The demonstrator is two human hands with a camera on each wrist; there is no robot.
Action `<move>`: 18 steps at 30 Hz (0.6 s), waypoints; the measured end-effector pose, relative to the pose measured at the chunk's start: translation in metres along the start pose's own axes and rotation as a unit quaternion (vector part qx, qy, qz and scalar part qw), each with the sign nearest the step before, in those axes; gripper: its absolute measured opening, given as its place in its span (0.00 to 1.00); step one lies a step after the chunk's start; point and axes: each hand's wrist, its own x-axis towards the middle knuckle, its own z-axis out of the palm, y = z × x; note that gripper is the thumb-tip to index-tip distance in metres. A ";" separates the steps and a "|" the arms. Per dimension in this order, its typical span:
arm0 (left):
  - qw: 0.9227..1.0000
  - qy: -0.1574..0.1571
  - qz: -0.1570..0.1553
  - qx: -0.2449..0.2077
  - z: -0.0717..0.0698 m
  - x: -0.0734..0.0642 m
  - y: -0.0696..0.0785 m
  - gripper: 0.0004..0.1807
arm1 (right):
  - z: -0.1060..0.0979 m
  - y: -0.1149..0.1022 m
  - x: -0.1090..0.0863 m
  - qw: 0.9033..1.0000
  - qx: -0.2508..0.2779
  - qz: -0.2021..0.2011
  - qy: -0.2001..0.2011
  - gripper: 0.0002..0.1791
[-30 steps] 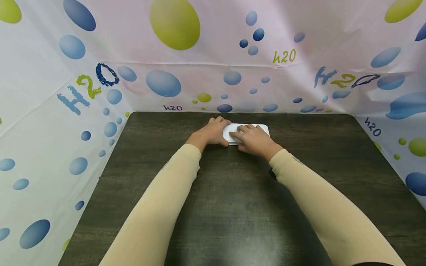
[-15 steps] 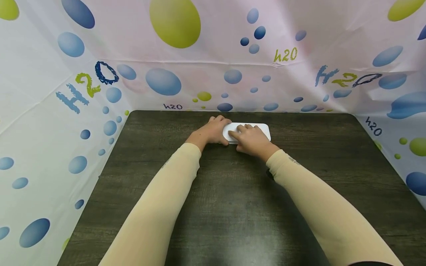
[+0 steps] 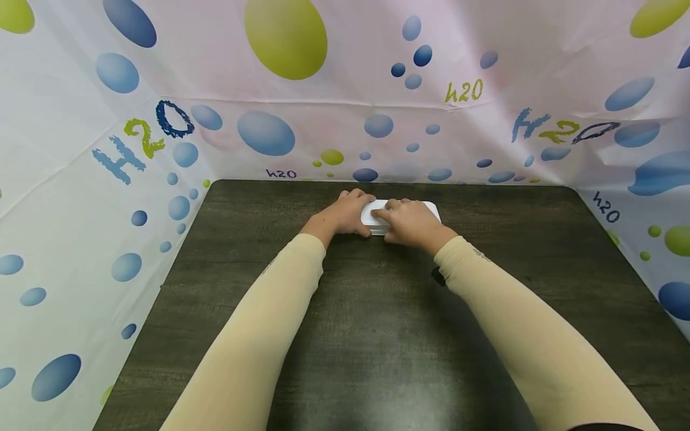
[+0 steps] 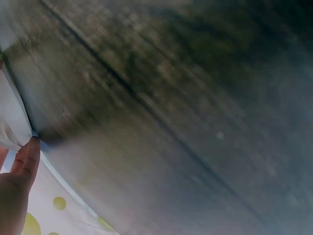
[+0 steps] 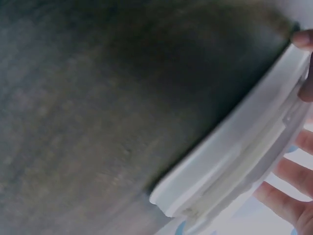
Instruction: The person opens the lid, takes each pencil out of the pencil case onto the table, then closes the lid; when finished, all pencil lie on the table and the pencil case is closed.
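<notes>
A low white box (image 3: 380, 231) with rounded corners lies near the table's far edge. My left hand (image 3: 345, 214) grips its left end, thumb at the front and fingers round the back. In the left wrist view, those fingers (image 4: 30, 159) touch the box's corner. Over the right half, my right hand (image 3: 412, 222) holds the white lid (image 3: 369, 213) across its width, index finger lying on top. From the right wrist, a gap runs between the box wall (image 5: 210, 156) and the lid, with a cream-coloured strip showing inside. The rest of the contents is hidden.
The dark wood-grain table (image 3: 366, 335) stretches toward me. Behind it and along both sides hang white sheets (image 3: 334, 137) printed with blue and green dots and "H2O" lettering. Long pale-yellow sleeves (image 3: 269, 311) cover both arms.
My right hand has shifted slightly on the lid, its fingers now nearer the back edge. More of the box's front side shows. My left hand stays in place.
</notes>
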 end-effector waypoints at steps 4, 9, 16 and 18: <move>1.000 0.001 -0.002 -0.007 0.000 -0.002 0.000 0.51 | -0.007 0.002 0.003 1.000 0.009 0.003 -0.023 0.34; 1.000 0.010 -0.009 -0.009 0.001 -0.002 0.001 0.51 | -0.014 0.007 0.008 0.998 0.030 0.012 -0.048 0.34; 0.999 0.022 -0.026 -0.017 0.006 -0.001 0.001 0.52 | -0.024 0.013 0.016 0.995 0.062 0.014 -0.078 0.32; 0.999 0.028 -0.028 -0.022 0.008 -0.002 0.000 0.52 | -0.027 0.014 0.016 0.994 0.069 0.017 -0.085 0.32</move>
